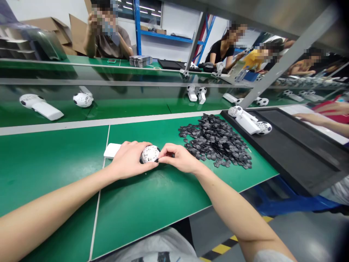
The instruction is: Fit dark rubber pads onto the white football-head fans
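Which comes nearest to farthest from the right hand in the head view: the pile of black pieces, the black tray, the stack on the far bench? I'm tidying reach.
1. Pile of black pieces, just right of the right hand.
2. Black tray, farther right.
3. Stack, far bench.

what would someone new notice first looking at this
Both hands meet mid-bench: the left hand grips a white handheld fan while the right hand pinches at its round grille. Just right of them lies a heap of small dark pieces on the green bench.
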Demonstrator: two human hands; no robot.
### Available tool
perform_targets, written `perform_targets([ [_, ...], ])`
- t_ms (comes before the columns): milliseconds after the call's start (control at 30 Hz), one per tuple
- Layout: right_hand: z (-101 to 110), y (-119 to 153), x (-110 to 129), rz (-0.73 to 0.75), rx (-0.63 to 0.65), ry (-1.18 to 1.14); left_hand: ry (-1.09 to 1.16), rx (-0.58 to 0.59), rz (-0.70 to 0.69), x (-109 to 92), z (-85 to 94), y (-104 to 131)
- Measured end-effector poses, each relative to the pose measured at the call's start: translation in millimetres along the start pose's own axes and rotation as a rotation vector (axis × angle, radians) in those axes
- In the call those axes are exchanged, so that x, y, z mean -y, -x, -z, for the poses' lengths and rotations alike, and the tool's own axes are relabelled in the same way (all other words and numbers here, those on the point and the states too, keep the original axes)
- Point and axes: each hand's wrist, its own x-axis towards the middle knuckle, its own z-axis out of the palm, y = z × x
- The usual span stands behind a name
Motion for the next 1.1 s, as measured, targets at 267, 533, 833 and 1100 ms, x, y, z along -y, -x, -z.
perform_targets([
  [267,-4,-2,-1,-0.066,-0.062,-0.029,-0.001,0.006,0.043,-5,-0.8,-3],
  [533,7,-6,-6,-0.154,-0.062,-0.045,-0.017,0.047,0.024,-4,1.8,-2],
  [833,31,5,-21,-0.206,-0.232,0.518,-0.054,0.088,0.077,16,11.9,8],
  [1100,-3,10,0,-0.038,0.036,1.187,-0.133,0.043,0.149,-2,3.4,4],
])
